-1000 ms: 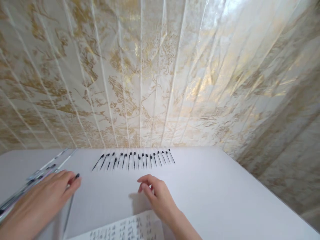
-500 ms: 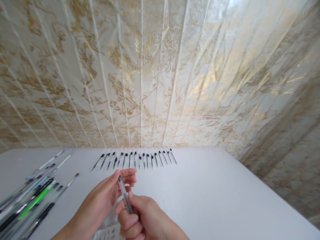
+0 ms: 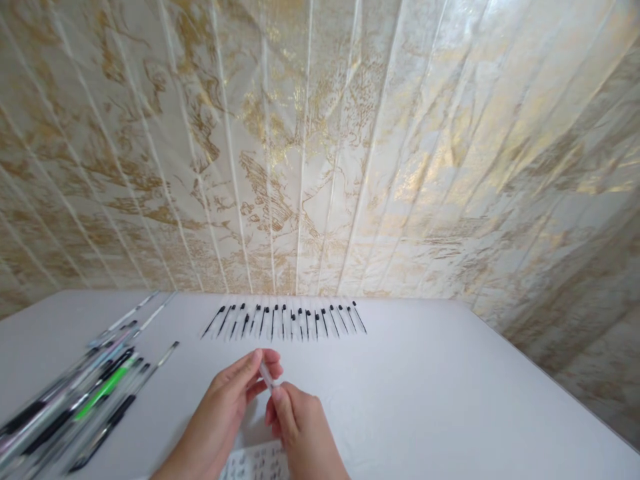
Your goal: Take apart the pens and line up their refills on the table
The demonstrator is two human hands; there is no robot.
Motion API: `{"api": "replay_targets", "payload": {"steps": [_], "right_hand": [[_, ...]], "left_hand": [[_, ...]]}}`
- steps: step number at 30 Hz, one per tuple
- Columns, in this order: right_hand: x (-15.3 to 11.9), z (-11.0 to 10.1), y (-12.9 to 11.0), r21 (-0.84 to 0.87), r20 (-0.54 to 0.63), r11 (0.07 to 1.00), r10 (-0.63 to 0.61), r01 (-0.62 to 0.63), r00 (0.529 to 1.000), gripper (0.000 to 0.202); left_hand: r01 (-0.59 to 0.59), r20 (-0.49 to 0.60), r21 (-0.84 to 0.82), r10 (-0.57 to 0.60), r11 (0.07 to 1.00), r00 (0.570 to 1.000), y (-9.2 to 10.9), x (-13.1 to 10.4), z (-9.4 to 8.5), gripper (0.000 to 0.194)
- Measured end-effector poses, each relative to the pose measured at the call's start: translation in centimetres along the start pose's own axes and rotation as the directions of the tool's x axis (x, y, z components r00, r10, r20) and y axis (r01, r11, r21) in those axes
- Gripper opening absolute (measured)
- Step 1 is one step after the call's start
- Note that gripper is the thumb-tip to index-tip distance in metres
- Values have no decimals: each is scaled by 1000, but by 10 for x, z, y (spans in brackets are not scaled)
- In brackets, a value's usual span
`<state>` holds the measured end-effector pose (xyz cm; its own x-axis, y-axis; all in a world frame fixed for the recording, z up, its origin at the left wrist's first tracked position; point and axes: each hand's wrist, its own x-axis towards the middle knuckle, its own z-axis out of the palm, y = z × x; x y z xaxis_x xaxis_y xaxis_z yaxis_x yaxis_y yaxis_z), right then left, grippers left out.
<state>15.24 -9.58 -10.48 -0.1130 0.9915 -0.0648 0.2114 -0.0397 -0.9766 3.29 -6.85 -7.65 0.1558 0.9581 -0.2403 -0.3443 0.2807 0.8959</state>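
Between my two hands is a slim, pale, translucent pen (image 3: 267, 375), slanted over the white table. The fingertips of my left hand (image 3: 239, 389) pinch its upper end. My right hand (image 3: 299, 412) is closed round the lower end, which its fingers hide. Beyond the hands, a row of thin black-tipped pen refills (image 3: 284, 321) lies along the far part of the table. Under my wrists, a white sheet with dark marks (image 3: 260, 461) is partly covered.
On the left lies a spread of many pens, one with a bright green barrel (image 3: 106, 392). The white table (image 3: 440, 393) reaches back to a gold-patterned curtain (image 3: 280, 167). Its right edge runs diagonally toward the lower right.
The view has shifted, so the pens and refills appear farther right. My right hand has turned and covers more of the pen; the dark part seen inside the barrel before no longer shows.
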Motion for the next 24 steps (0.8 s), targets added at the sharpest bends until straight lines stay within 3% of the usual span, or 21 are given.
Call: {"api": "replay_targets", "payload": {"steps": [2, 5, 12, 19, 21, 24], "right_hand": [[-1, -4, 5, -235, -76, 967, -116, 96, 990, 52], [-2, -13, 5, -415, -103, 905, -152, 97, 983, 46], [3, -24, 2, -663, -125, 739, -264, 118, 956, 38], [9, -27, 3, -819, -42, 536, -410, 204, 911, 37], [8, -27, 1, -814, -53, 548, -400, 192, 915, 31], [7, -28, -3, -734, -142, 667, -336, 128, 931, 16]], "left_hand": [[-31, -27, 18, 32, 999, 999, -5, 2, -1, 30], [-62, -81, 35, 65, 997, 995, -8, 6, 1, 28], [26, -108, -41, -31, 999, 994, -7, 12, 6, 31], [84, -129, -91, -95, 992, 987, -11, 12, 2, 32], [75, -130, -82, -85, 994, 988, -12, 13, 2, 33], [63, -129, -65, -71, 996, 989, -13, 14, 2, 35]]}}
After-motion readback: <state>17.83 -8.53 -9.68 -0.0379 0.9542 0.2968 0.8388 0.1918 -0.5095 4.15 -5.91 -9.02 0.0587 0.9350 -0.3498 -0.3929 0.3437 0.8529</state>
